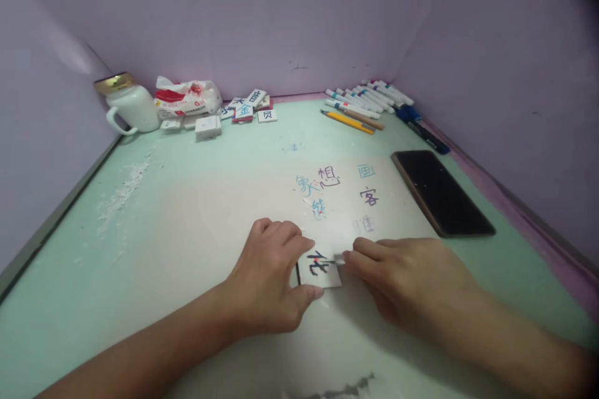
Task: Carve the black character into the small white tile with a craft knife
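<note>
My left hand point(274, 280) pinches a small white square card point(330, 277) between thumb and index finger at its near and far edges. The card lies on the table with a black character turned sideways, a spot of red on it. At its right edge, my right hand point(397, 277) has its fingers closed around a small grey blade-like piece point(337, 258). The piece touches or overhangs the card's face; most of it is hidden by the fingers. Just beyond the card, handwritten characters point(318, 207) in blue and purple mark the tabletop.
A dark phone point(442, 193) lies at right. Behind it are several white markers point(360, 100) and a yellow craft knife point(349, 121). Character cards point(243, 111), a tissue pack point(187, 98) and a white mug point(133, 109) line the back left. White crumbs point(124, 190) lie at left. Purple walls enclose the table.
</note>
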`<action>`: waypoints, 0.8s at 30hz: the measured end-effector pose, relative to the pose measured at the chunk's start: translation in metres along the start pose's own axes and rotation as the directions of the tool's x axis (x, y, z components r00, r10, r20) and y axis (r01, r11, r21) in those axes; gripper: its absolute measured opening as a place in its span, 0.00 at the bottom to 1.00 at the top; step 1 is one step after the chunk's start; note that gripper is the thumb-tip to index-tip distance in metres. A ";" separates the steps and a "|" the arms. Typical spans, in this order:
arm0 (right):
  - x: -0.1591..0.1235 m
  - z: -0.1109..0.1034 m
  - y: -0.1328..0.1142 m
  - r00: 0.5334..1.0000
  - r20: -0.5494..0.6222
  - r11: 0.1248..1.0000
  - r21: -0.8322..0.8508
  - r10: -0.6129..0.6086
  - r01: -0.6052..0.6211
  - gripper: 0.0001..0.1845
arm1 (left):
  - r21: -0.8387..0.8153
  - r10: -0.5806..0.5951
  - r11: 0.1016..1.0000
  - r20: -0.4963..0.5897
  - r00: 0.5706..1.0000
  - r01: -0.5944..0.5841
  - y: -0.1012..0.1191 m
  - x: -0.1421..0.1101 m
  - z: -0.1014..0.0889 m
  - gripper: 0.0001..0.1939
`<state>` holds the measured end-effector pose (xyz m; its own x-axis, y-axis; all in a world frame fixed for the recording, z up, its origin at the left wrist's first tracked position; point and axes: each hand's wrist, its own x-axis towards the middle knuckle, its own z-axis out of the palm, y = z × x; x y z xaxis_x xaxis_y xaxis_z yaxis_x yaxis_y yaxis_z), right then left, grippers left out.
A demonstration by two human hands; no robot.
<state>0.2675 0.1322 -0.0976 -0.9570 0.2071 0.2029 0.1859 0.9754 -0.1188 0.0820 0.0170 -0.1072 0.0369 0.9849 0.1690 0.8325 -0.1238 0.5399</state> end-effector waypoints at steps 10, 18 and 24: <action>-0.004 -0.004 0.024 0.937 -0.029 0.837 0.459 0.349 -0.298 0.09 | 0.004 0.060 0.998 -0.060 0.996 -0.060 -0.005 -0.002 0.002 0.20; -0.002 0.017 0.028 0.931 -0.142 0.892 0.363 0.337 -0.268 0.11 | 0.150 0.022 0.989 -0.126 0.992 -0.003 -0.009 -0.002 0.003 0.18; 0.001 0.023 0.028 0.960 -0.082 0.881 0.423 0.269 -0.211 0.10 | 0.162 0.009 0.987 -0.119 0.993 0.010 -0.012 -0.002 0.003 0.20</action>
<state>0.2670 0.1582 -0.1234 -0.8501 0.4674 0.2424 0.2718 0.7839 -0.5582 0.0736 0.0164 -0.1165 -0.0217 0.9624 0.2708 0.9114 -0.0923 0.4011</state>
